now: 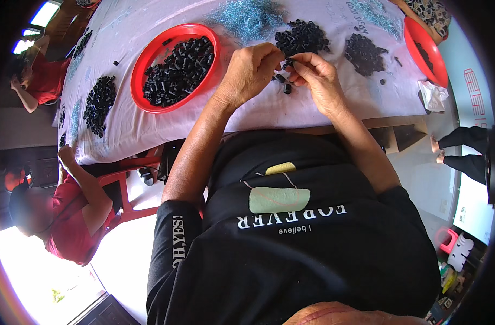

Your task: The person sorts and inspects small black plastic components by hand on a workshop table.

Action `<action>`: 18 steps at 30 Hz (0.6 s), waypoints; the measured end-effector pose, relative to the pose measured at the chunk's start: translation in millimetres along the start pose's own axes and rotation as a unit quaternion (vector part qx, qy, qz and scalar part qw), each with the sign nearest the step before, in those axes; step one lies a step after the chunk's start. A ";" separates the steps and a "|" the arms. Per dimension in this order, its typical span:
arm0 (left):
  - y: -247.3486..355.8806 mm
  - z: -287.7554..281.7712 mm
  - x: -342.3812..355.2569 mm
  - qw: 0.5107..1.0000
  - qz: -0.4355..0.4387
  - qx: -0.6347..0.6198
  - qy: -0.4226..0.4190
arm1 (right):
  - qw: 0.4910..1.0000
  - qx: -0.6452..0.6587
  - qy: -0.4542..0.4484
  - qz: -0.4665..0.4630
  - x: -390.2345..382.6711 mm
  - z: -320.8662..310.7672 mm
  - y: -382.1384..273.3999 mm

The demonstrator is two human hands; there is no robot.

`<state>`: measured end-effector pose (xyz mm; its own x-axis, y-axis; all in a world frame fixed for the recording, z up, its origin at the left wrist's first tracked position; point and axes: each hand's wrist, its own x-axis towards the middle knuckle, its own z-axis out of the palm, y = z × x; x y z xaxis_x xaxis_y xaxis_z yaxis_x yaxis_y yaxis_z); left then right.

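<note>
Over the cloth-covered table, my two hands meet close together. My left hand [250,73] is closed in a pinch, and what lies between its fingertips is hidden. Between the thumb and fingers of my right hand [320,81] is a small black cylindrical piece [288,63], its end near my left fingertips. A few loose black pieces [287,88] lie on the cloth just below the fingers. Right behind my hands sits a heap of black pieces [302,37]. A pile of thin clear-blue pieces [247,20] spreads farther back to the left.
Left of my forearm stands a red basin [136,81] of black pieces. Another black heap [365,54] and a second red basin [441,76] lie right, beside a crumpled white bag [434,96]. Co-workers in red [76,216] sit along the left; another person's arm reaches in at far right.
</note>
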<state>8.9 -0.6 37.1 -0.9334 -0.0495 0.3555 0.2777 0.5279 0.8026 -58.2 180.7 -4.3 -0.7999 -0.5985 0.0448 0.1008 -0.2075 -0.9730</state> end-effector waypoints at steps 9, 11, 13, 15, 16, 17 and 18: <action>-14.1 -12.8 -3.5 0.983 0.036 0.180 -0.023 | 0.989 0.142 0.030 -0.012 4.4 -9.9 3.5; -18.8 -12.4 -5.1 0.978 0.041 0.202 -0.036 | 0.987 0.159 0.028 -0.011 5.9 -12.8 3.5; -20.5 -11.5 -5.9 0.972 0.045 0.224 -0.050 | 0.984 0.176 0.026 -0.010 6.6 -14.7 3.3; -18.8 -9.2 -7.2 0.965 0.010 0.251 -0.076 | 0.980 0.197 0.018 -0.007 7.2 -15.8 3.2; -18.9 -8.0 -8.1 0.965 0.010 0.251 -0.076 | 0.980 0.197 0.018 -0.007 7.1 -15.1 2.9; -19.8 -6.5 -9.2 0.965 0.016 0.255 -0.065 | 0.980 0.196 0.019 -0.006 6.8 -13.9 2.7; -20.2 -5.1 -10.1 0.964 0.022 0.259 -0.054 | 0.981 0.195 0.020 -0.005 6.7 -13.2 2.5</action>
<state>13.8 -15.0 19.7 -0.9490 0.0570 0.3100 0.1935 0.8817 0.4303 -71.1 186.4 -9.5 -0.8241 -0.5652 0.0377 0.3045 -0.4981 -0.8119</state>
